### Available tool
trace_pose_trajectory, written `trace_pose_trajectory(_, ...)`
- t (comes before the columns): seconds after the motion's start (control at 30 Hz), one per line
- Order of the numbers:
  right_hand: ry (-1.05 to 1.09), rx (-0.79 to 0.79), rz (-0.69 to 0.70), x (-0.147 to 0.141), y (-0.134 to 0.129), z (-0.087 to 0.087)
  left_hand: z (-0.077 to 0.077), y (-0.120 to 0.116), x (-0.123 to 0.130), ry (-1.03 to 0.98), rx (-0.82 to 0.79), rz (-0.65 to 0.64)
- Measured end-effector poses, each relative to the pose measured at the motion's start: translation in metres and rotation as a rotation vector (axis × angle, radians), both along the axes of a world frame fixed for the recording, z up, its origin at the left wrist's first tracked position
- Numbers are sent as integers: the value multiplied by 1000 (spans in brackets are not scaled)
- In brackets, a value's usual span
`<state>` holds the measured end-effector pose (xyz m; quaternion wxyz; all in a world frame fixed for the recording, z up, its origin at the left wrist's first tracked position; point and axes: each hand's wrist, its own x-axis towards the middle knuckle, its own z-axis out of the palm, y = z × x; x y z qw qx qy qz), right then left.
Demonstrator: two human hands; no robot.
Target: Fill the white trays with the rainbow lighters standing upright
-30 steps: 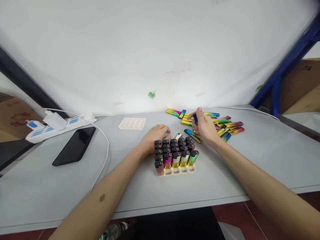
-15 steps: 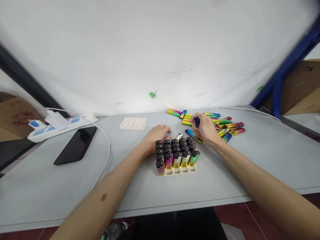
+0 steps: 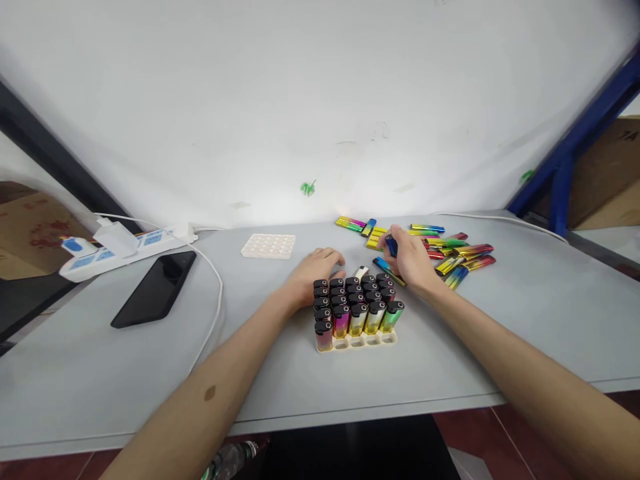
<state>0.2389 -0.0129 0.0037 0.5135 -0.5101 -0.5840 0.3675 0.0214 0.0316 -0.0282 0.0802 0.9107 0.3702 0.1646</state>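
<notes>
A white tray (image 3: 332,347) holds several upright lighters with black tops; the hollows along its near edge show bare, apart from the leftmost one, which holds a lighter. My left hand (image 3: 316,270) rests on the table at the tray's back left, fingers apart and holding nothing visible. To the right, my right hand (image 3: 407,257) is closed round a dark blue lighter (image 3: 391,245). Beside and behind it lie several shiny coloured metallic sleeves (image 3: 474,251). A small pale object (image 3: 361,272) lies just behind the tray.
A second white tray (image 3: 269,246) with hollows lies at the back. On the left are a black phone (image 3: 154,289), a white power strip (image 3: 95,263) and a white cable (image 3: 220,293). The wall (image 3: 280,107) closes off the table's back edge.
The whole view has shifted slightly. My right hand still holds the dark blue lighter, which is tilted a little differently. My left hand has stayed in place.
</notes>
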Motion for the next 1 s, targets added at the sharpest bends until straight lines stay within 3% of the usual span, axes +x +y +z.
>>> trace_pose_trajectory(0.43, 14, 91, 27, 3, 0, -3, 3, -3, 1, 10, -3, 9)
trace_pose_trajectory(0.67, -24, 81, -43, 1, -1, -1, 3, -2, 1, 9, -2, 10)
trace_pose_trajectory(0.77, 12, 66, 25, 0, -5, 10, 2, -2, 1, 4, 3, 12)
trace_pose_trajectory(0.9, 52, -62, 226, 10, -14, 28, 1, -1, 1, 19, 2, 11)
trace_pose_trajectory(1.0, 113, -58, 280, 21, -20, 38, 1, 0, 1, 25, 3, 8)
